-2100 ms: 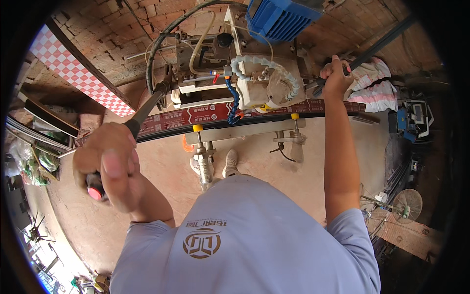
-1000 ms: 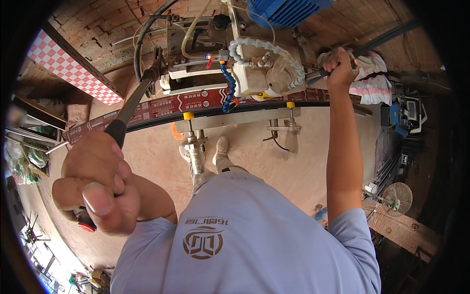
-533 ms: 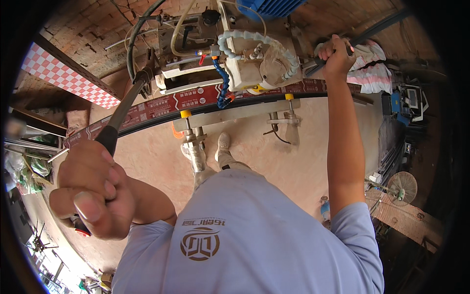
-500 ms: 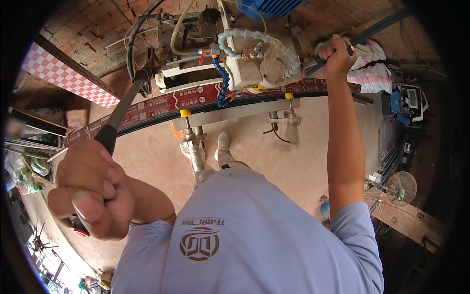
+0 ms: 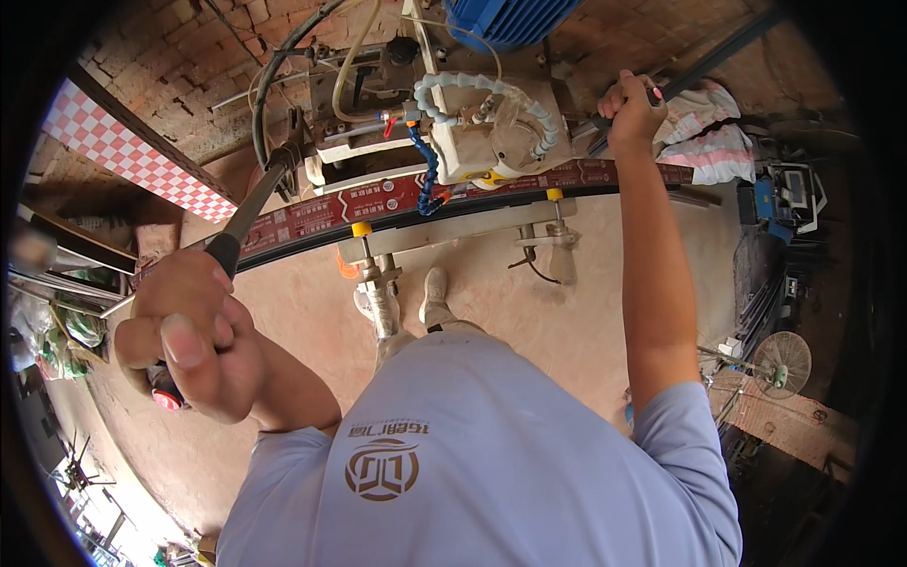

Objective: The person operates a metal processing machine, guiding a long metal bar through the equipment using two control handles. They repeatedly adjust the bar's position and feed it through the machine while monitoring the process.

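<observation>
Left hand fisted around long lever handle, axis slanting up-right toward machine head; right hand clenched on dark bar, beyond red-faced long strip, equally near

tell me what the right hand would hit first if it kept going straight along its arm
Probably the dark metal bar that the right hand already grips; beyond that, the brick wall, though depth is hard to judge.

We saw a reddish dusty concrete floor w/ the machine's metal legs standing on it, our shoe beside them, & a small fan at the right edge.
</observation>
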{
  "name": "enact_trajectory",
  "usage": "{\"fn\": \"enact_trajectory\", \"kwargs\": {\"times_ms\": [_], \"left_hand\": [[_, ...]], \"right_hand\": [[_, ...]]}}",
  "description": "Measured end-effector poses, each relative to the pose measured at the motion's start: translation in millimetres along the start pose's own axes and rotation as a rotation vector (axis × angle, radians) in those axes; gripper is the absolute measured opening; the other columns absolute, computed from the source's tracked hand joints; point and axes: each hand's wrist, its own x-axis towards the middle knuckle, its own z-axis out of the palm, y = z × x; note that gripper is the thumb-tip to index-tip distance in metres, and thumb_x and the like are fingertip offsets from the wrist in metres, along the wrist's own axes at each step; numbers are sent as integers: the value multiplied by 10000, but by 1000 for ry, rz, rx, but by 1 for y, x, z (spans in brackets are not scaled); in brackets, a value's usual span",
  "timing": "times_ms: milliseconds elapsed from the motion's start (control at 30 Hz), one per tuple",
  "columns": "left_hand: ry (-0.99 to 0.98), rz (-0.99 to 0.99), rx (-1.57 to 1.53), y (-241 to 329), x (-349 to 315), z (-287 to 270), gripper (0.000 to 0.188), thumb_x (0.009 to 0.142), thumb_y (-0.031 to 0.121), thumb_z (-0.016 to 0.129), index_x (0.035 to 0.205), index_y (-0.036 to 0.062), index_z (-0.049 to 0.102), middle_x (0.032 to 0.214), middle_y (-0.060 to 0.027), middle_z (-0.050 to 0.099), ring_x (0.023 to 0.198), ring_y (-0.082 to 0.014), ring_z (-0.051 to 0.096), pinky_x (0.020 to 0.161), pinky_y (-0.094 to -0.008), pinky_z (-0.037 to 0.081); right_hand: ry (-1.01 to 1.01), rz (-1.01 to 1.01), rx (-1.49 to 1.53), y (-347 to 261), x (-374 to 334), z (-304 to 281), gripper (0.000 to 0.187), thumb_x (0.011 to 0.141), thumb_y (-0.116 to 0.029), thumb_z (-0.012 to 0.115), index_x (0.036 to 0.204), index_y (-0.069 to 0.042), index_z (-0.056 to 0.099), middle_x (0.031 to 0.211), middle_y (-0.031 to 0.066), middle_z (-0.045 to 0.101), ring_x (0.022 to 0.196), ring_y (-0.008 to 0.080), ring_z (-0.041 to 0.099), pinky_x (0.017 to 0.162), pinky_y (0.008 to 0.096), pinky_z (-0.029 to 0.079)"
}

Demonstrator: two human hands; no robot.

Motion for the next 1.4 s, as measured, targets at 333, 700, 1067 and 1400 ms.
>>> {"fn": "enact_trajectory", "kwargs": {"times_ms": [333,700,1067,1400], "left_hand": [[6,-23,25,2,2,1,205,905,115,492,726,93,395,524,-17,398,471,-112,345,546,-344,385],[29,-53,44,1,-3,-3,186,903,141,479,740,101,400,544,-4,366,482,-119,355,561,-354,388],[-18,-29,17,9,-23,-4,209,898,126,487,716,96,389,522,-11,375,470,-129,356,531,-357,391],[-17,-49,112,17,-33,-3,268,932,186,544,727,92,398,540,-11,382,512,-125,366,585,-356,411]], "right_hand": [[4,5,38,0,0,-2,307,865,-66,634,628,-80,440,531,37,426,433,148,368,436,328,326],[-34,-16,74,8,5,-8,328,890,-64,641,623,-71,450,544,26,438,446,130,344,432,323,309],[-51,-36,43,9,1,-8,366,884,-74,628,624,-103,372,541,34,403,454,161,387,467,339,336],[-82,-47,3,7,0,-7,366,882,-76,616,595,-88,389,532,41,419,444,183,408,479,363,346]]}}
